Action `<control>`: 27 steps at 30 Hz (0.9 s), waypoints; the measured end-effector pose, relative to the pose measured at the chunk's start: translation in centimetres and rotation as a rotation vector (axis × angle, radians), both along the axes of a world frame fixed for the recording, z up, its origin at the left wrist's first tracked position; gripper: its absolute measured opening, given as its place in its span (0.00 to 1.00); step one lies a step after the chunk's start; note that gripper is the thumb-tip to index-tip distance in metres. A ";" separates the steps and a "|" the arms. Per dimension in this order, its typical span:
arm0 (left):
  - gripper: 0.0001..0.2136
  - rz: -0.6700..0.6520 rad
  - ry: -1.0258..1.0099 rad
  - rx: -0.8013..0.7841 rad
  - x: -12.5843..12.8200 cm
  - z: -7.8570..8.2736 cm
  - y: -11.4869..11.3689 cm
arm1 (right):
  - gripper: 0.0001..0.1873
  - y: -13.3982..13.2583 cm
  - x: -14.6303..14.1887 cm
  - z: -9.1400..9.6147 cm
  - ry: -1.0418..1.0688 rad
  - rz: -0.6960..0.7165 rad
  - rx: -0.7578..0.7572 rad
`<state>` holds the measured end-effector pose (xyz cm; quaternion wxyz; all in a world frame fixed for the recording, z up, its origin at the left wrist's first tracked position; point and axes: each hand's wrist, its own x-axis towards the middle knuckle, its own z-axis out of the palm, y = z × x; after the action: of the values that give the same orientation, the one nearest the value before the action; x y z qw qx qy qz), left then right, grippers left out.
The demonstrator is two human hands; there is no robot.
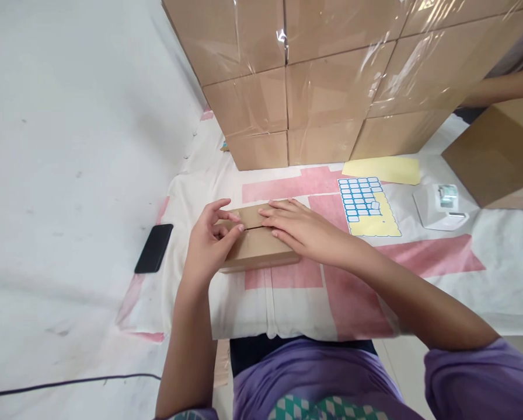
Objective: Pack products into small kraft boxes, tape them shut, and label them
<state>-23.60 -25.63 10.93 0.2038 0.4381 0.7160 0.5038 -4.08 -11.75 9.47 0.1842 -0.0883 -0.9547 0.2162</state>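
Observation:
A small brown cardboard box [261, 248] lies on the cloth-covered table in front of me, its top flaps meeting along a dark seam. My right hand [288, 224] rests flat on the right part of the top, fingers stretched across the seam. At the left end, my left hand [215, 236] is closed in a pinch, thumb and index finger close together over the seam. What those fingertips hold, if anything, is too small to make out. To the right lies a sheet of blue-edged white labels [362, 201] on yellow backing, some of them peeled off.
Wrapped cardboard boxes [318, 93] stand stacked at the back. A white dispenser [440, 205] and a larger carton [506, 151] are on the right, near another person's arm [506, 84]. A black phone [154, 248] lies at left, and a yellow paper strip [382, 170] behind the labels.

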 end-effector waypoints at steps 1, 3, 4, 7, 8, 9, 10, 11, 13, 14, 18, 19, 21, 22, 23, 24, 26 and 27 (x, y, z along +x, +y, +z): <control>0.25 0.000 -0.007 0.011 0.0 0.0 -0.1 | 0.19 0.0 0.0 0.0 0.004 0.001 0.006; 0.27 0.008 -0.039 0.036 0.0 -0.1 -0.1 | 0.19 0.0 0.0 0.0 0.014 0.004 0.011; 0.27 0.014 -0.062 0.051 0.1 0.0 -0.2 | 0.19 -0.1 -0.1 0.0 0.021 0.005 0.009; 0.27 0.026 -0.107 0.080 0.2 0.1 -0.2 | 0.18 -0.1 -0.1 0.0 0.041 0.010 0.000; 0.27 0.024 -0.112 0.081 0.2 0.1 -0.2 | 0.18 -0.1 -0.1 0.0 0.046 0.013 0.002; 0.26 0.017 -0.116 0.080 0.1 0.1 -0.3 | 0.18 -0.1 -0.1 0.0 0.049 0.014 0.005; 0.26 0.005 -0.124 0.078 0.0 0.2 -0.3 | 0.18 -0.1 -0.1 0.0 0.051 0.015 0.008; 0.27 -0.010 -0.138 0.075 -0.1 0.2 -0.4 | 0.18 -0.2 -0.1 0.0 0.055 0.014 0.011; 0.27 -0.045 -0.179 0.062 -0.5 0.4 -0.6 | 0.18 -0.1 -0.1 -0.1 0.058 0.010 0.010; 0.26 -0.060 -0.200 0.054 -0.7 0.5 -0.6 | 0.18 -0.1 -0.1 -0.1 0.057 0.009 0.011; 0.24 -0.108 -0.227 -0.009 -1.2 0.8 -0.7 | 0.18 -0.2 -0.1 0.0 0.049 0.005 0.005; 0.23 -0.117 -0.218 -0.025 -1.1 0.8 -0.6 | 0.18 -0.2 -0.1 0.1 0.048 0.002 -0.001; 0.23 -0.130 -0.194 -0.039 -1.0 0.7 -0.4 | 0.18 -0.3 0.0 0.2 0.049 -0.002 -0.007; 0.23 -0.129 -0.183 -0.036 -0.9 0.7 -0.4 | 0.18 -0.3 0.0 0.2 0.050 -0.002 -0.005; 0.23 -0.123 -0.171 -0.031 -0.8 0.6 -0.3 | 0.18 -0.3 0.0 0.2 0.050 0.000 0.000; 0.23 -0.116 -0.161 -0.028 -0.7 0.5 -0.3 | 0.18 -0.3 0.0 0.2 0.049 0.001 0.006; 0.23 -0.107 -0.141 -0.031 -0.7 0.5 -0.4 | 0.18 -0.3 0.0 0.1 0.051 0.002 0.018; 0.23 -0.103 -0.134 -0.032 -0.8 0.5 -0.5 | 0.18 -0.3 0.0 0.0 0.053 0.003 0.023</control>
<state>-24.39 -26.14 11.45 0.2838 0.4366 0.6851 0.5094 -4.10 -12.01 9.51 0.2101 -0.0791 -0.9520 0.2078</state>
